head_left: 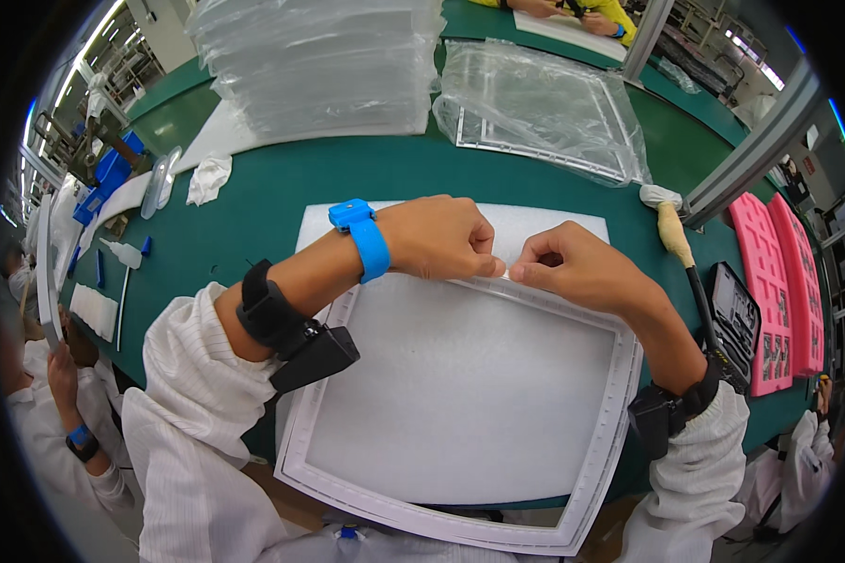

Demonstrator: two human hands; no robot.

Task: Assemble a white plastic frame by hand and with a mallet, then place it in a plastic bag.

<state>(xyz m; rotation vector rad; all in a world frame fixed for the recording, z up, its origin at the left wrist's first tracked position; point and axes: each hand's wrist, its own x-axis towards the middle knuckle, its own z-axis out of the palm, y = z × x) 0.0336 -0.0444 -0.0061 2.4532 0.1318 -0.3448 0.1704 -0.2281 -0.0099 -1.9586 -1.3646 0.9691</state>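
Head view: left hand (438, 237) and right hand (577, 267) pinch, perhaps, white frame (605, 450); sign (808, 165) illegible.

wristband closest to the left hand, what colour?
Bright blue, both strap and clasp box; the wristband shows best in the head view.

The frame (606, 432) is white, the desk (366, 174) dark green, the wristband (374, 251) blue, the sleeves (197, 347) ribbed white, and 2 foam pieces (757, 235) pink.

White frame (422, 523), rectangular, on foam sheet (460, 375)
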